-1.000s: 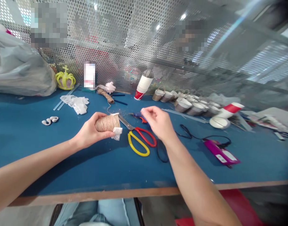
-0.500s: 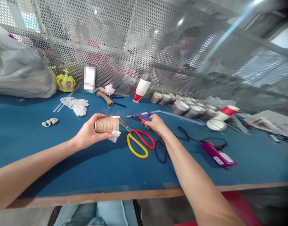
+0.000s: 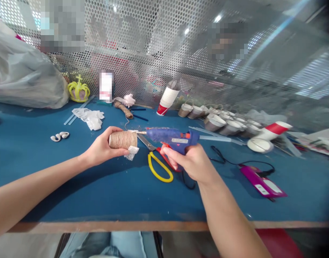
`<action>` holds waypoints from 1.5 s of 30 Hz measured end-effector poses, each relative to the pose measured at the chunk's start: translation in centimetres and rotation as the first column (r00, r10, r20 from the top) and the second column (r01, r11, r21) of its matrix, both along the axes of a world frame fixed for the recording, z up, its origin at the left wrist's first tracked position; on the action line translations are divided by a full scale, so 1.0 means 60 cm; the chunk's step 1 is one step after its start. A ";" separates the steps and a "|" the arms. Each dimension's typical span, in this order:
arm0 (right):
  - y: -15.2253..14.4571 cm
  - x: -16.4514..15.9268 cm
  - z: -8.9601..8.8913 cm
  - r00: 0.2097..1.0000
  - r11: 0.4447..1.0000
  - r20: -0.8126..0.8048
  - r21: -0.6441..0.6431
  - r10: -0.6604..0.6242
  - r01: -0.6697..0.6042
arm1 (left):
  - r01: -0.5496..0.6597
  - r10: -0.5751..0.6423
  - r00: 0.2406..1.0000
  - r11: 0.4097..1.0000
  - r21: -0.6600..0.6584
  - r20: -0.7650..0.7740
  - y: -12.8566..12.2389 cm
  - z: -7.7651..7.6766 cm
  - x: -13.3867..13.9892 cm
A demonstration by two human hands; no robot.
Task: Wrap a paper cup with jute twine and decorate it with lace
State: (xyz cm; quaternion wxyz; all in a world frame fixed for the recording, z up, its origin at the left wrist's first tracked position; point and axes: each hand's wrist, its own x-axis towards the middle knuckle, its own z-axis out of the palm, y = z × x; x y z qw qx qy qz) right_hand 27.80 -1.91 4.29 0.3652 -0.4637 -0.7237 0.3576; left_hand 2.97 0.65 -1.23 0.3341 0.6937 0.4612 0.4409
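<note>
My left hand [image 3: 101, 149] is closed around a twine-wrapped cup [image 3: 122, 140] lying on its side, open end not visible. A strip of white lace [image 3: 131, 152] hangs from the cup's right end. My right hand [image 3: 192, 161] grips a blue hot glue gun [image 3: 167, 137], one finger at its orange trigger. The gun's nozzle points left and appears to meet the cup's upper right rim; whether it touches, I cannot tell. A clear glue stick [image 3: 215, 138] sticks out of its back. Scissors [image 3: 149, 165] with yellow and red handles lie beneath the gun, partly covered.
Behind lie a twine bundle [image 3: 124, 110], white lace scraps [image 3: 93, 119] and a stack of paper cups [image 3: 167, 99]. Several wrapped cups [image 3: 215, 123] stand at back right. A purple power strip [image 3: 261, 182] with a black cord lies right. A plastic bag [image 3: 27, 75] sits at left.
My right hand has lifted the glue gun off the table and brought its nozzle to the cup's right end. My left hand keeps holding the cup in nearly the same place.
</note>
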 end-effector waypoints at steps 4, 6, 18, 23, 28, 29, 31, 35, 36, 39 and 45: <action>-0.004 -0.001 -0.003 0.992 0.999 0.123 0.033 -0.008 0.004 | 0.006 -0.006 1.000 1.000 -0.020 -0.003 0.001 0.000 -0.001; -0.005 -0.002 -0.001 0.988 0.999 0.155 0.050 -0.027 0.019 | 0.005 -0.005 1.000 1.000 -0.024 0.001 0.001 0.001 -0.001; -0.008 -0.003 0.001 0.976 0.996 0.217 0.093 -0.019 -0.002 | -0.019 0.020 1.000 0.999 -0.043 0.023 0.001 0.004 -0.001; -0.007 -0.004 0.002 0.980 0.997 0.193 0.077 -0.041 0.027 | -0.002 0.003 1.000 0.999 -0.052 0.027 0.001 0.004 -0.001; -0.005 -0.003 0.000 0.984 0.998 0.171 0.047 -0.039 0.032 | -0.005 0.005 1.000 0.998 -0.069 0.008 0.000 0.005 -0.001; -0.004 -0.003 -0.002 0.985 0.999 0.168 0.046 -0.032 0.025 | -0.003 0.003 1.000 0.997 -0.071 0.007 0.000 0.005 -0.001; -0.002 -0.003 -0.005 0.986 0.999 0.165 0.042 -0.017 0.011 | -0.001 0.002 1.000 0.998 -0.070 0.008 -0.001 0.006 0.000; 0.000 -0.002 -0.011 0.986 1.000 0.165 0.014 -0.010 0.007 | 0.006 -0.004 1.000 0.996 -0.084 0.023 -0.001 0.008 0.001; 0.000 -0.001 -0.011 0.986 1.000 0.164 0.006 -0.004 0.003 | 0.014 -0.010 0.999 0.995 -0.103 0.037 -0.001 0.008 0.001; -0.003 -0.001 -0.009 0.987 1.000 0.157 -0.009 0.014 -0.013 | 0.046 -0.030 0.995 0.985 -0.169 0.093 -0.001 0.009 0.001; -0.006 0.000 -0.003 0.989 0.999 0.141 -0.027 0.048 -0.044 | 0.048 -0.018 0.990 0.975 -0.216 0.138 0.000 0.012 -0.001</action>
